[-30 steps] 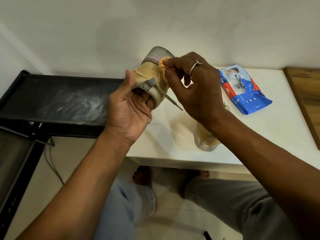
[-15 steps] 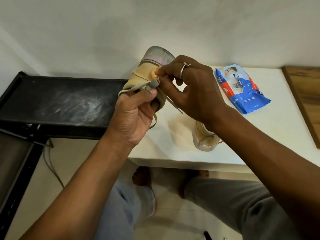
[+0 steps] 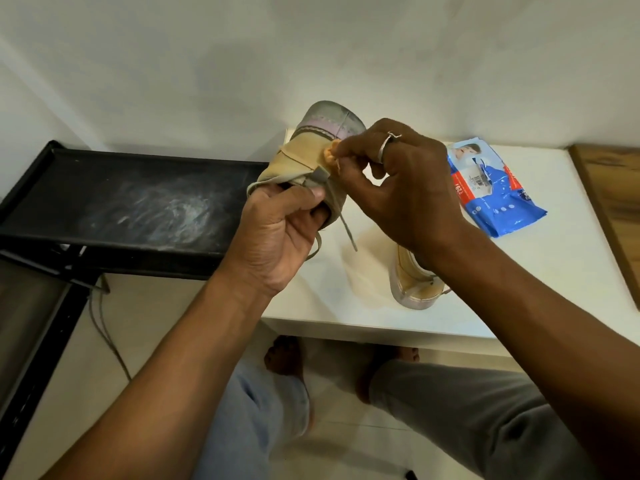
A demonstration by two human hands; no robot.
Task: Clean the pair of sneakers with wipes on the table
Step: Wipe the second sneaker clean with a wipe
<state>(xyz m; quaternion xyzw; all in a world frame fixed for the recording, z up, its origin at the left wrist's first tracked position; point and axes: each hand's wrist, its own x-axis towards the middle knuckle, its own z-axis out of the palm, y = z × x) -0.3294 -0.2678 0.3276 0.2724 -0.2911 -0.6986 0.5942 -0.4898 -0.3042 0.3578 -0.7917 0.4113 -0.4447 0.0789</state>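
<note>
Left grip (image 3: pixel 287 230) clasps a sneaker (image 3: pixel 308 150), toe pointing up and away; right grip (image 3: pixel 398 181) pinches a wipe (image 3: pixel 329 157) against it. The second sneaker (image 3: pixel 412 292) lies beneath the right grip, the wipes pack (image 3: pixel 495 195) to its right.

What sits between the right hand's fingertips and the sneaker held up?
A small orange-tinted wadded wipe, pinched by the right hand against the tan side of the sneaker, which the left hand grips. The head view shows it.

White table (image 3: pixel 540 271); second sneaker (image 3: pixel 414 285); wipes pack (image 3: pixel 491 188).
</note>
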